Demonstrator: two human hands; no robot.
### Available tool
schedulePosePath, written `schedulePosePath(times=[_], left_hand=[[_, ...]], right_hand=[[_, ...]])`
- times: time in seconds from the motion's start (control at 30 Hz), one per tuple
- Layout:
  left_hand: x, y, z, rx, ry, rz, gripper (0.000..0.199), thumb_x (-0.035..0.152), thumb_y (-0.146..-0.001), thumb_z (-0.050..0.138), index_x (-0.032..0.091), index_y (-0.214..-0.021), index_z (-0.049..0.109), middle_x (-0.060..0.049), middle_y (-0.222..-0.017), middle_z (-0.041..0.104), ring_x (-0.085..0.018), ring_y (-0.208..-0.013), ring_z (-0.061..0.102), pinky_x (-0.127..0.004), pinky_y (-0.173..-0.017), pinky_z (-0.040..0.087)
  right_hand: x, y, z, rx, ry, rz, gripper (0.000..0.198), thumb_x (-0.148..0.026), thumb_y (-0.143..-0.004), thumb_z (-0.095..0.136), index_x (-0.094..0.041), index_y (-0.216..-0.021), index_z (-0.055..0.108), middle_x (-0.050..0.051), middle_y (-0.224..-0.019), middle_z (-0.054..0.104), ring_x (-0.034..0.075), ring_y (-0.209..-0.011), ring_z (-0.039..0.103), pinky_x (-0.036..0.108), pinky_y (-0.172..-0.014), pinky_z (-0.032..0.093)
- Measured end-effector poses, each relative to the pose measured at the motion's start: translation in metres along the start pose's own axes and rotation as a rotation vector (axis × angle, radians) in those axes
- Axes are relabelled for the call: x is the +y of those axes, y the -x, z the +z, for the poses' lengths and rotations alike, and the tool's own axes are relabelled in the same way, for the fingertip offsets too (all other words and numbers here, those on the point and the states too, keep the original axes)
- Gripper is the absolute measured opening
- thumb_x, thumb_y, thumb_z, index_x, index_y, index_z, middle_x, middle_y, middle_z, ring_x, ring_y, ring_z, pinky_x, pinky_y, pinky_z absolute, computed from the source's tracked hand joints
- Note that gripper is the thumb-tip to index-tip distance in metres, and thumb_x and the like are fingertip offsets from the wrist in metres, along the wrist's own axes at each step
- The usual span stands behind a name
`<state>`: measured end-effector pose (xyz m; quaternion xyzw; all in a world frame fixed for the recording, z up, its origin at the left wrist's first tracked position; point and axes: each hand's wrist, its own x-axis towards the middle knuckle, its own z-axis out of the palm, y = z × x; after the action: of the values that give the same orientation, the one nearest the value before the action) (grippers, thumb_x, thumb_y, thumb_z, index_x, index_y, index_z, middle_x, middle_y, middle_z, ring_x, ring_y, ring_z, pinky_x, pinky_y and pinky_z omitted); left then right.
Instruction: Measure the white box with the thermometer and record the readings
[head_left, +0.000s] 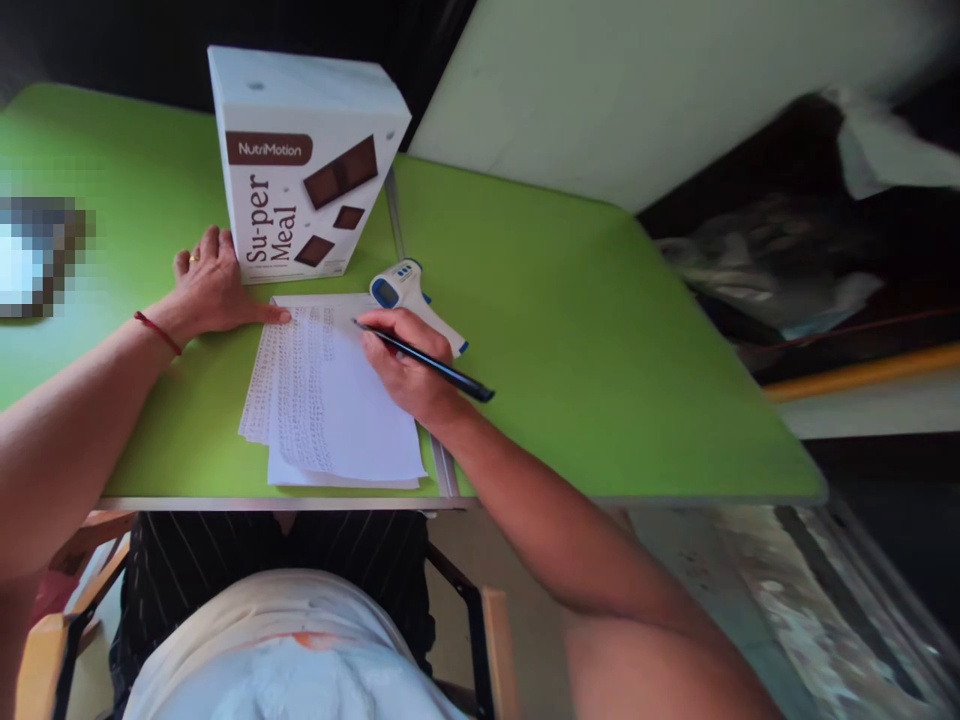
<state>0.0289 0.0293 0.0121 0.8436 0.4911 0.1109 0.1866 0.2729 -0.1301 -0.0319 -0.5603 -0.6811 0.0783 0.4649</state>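
A stack of white paper sheets [352, 420] covered with rows of handwriting lies on the green table [570, 330]. My right hand [405, 365] grips a black pen [435, 365] with its tip touching the top sheet near its upper edge. My left hand [210, 290] lies flat on the table, its fingers apart, the index fingertip pressing on the paper's upper left corner. A red thread circles the left wrist.
A white NutriMotion Su-per Meal box [300, 170] stands upright just behind the paper. A white and blue infrared thermometer [409, 295] lies next to my right hand. A blurred patch [37, 255] sits at the table's far left. The table's front edge runs close below the paper.
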Motion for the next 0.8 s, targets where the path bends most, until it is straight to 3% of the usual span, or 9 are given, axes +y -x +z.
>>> schedulePosePath(times=[0.17,0.27,0.4,0.57,0.7,0.8], left_hand=[[0.006,0.002,-0.003,-0.021,-0.031,-0.079,0.146,0.080,-0.059,0.089,0.012,-0.173,0.029,-0.031,-0.176,0.032,-0.054,-0.165,0.028,-0.066,-0.136,0.015],[0.005,0.001,-0.003,-0.015,-0.030,-0.076,0.144,0.082,-0.059,0.087,0.018,-0.175,0.029,-0.026,-0.176,0.034,-0.052,-0.167,0.028,-0.064,-0.137,0.014],[0.001,-0.002,-0.001,-0.010,-0.036,-0.087,0.148,0.084,-0.054,0.087,0.023,-0.175,0.029,-0.023,-0.177,0.034,-0.053,-0.168,0.027,-0.065,-0.136,0.016],[-0.001,-0.004,0.000,0.005,-0.015,-0.089,0.147,0.081,-0.057,0.084,0.014,-0.175,0.028,-0.027,-0.179,0.032,-0.053,-0.168,0.025,-0.065,-0.137,0.016],[-0.003,-0.003,-0.001,0.036,0.009,-0.078,0.143,0.087,-0.056,0.077,0.020,-0.174,0.031,-0.020,-0.179,0.036,-0.053,-0.168,0.026,-0.067,-0.135,0.019],[-0.003,-0.002,-0.002,0.059,0.015,-0.075,0.145,0.089,-0.057,0.071,0.008,-0.171,0.032,-0.027,-0.177,0.038,-0.053,-0.166,0.029,-0.069,-0.133,0.021]], right_hand=[[0.017,-0.004,-0.013,-0.080,0.233,-0.208,0.025,-0.025,-0.110,0.053,-0.027,-0.118,0.078,0.010,-0.110,0.079,0.028,-0.103,0.075,0.046,-0.094,0.065],[0.014,0.000,-0.012,-0.212,0.394,-0.217,0.029,-0.020,-0.113,0.049,-0.024,-0.124,0.076,0.013,-0.111,0.081,0.032,-0.111,0.073,0.051,-0.096,0.065],[0.003,0.009,-0.003,-0.309,0.485,-0.199,0.017,-0.026,-0.113,0.058,-0.020,-0.122,0.071,0.021,-0.131,0.077,0.039,-0.129,0.069,0.062,-0.109,0.062],[0.004,0.006,0.004,-0.321,0.475,-0.199,0.019,-0.032,-0.112,0.063,-0.020,-0.125,0.067,0.022,-0.139,0.073,0.040,-0.136,0.066,0.064,-0.118,0.058],[0.012,-0.006,0.005,-0.349,0.473,-0.214,0.018,-0.030,-0.112,0.060,-0.020,-0.126,0.067,0.022,-0.140,0.073,0.039,-0.135,0.067,0.062,-0.119,0.057],[0.016,-0.014,0.006,-0.375,0.475,-0.220,0.018,-0.030,-0.113,0.059,-0.021,-0.126,0.067,0.021,-0.139,0.074,0.038,-0.133,0.067,0.062,-0.118,0.056]])
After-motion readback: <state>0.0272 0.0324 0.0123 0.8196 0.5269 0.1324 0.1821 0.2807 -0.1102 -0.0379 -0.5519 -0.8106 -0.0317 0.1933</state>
